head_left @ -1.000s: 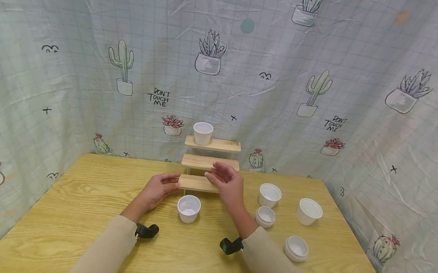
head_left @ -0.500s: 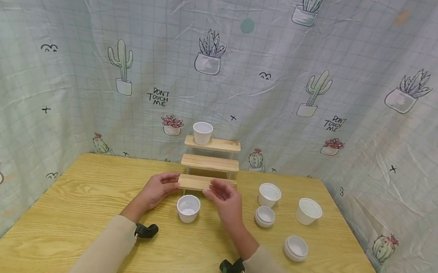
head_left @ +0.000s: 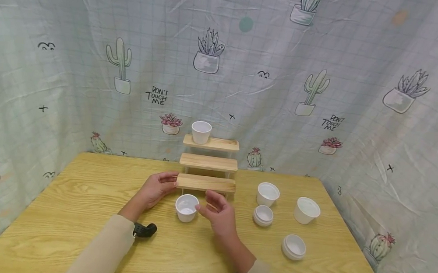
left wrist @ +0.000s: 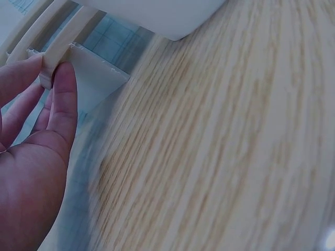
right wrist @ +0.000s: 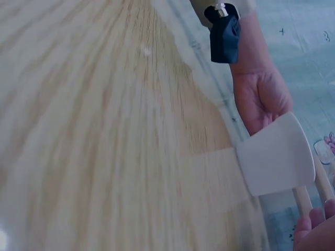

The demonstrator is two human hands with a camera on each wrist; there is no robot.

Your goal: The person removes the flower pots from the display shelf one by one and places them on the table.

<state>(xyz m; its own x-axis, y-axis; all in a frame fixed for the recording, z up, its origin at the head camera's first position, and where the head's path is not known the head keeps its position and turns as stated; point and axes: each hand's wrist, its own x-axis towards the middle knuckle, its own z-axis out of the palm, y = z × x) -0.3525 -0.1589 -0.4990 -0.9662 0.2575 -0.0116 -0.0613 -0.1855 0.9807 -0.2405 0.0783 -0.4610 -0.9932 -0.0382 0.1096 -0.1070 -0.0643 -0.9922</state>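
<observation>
A three-tier display riser [head_left: 205, 183] with wooden boards stands at the back of the table. My left hand [head_left: 156, 190] pinches the left end of its lowest board between thumb and fingers, as the left wrist view confirms. In front of the riser a small white cup [head_left: 186, 210] stands upright on the table. Just right of this cup is my right hand [head_left: 221, 218], fingers loosely bent and holding nothing, its thumb tip right at the rim. Another white cup [head_left: 201, 133] sits on the top board, toward its left end.
To the right stand two more white cups, a nearer one [head_left: 267, 195] and a farther one [head_left: 307, 211]. Two low white jars, one [head_left: 263, 216] by the nearer cup and another [head_left: 293, 248] closer to the front, are there too. A cactus-print curtain [head_left: 224, 84] hangs behind the table.
My right hand has come down from the riser's middle tier, past the right part of the lowest board, to beside the front cup. My left hand has stayed at the lowest board's left end.
</observation>
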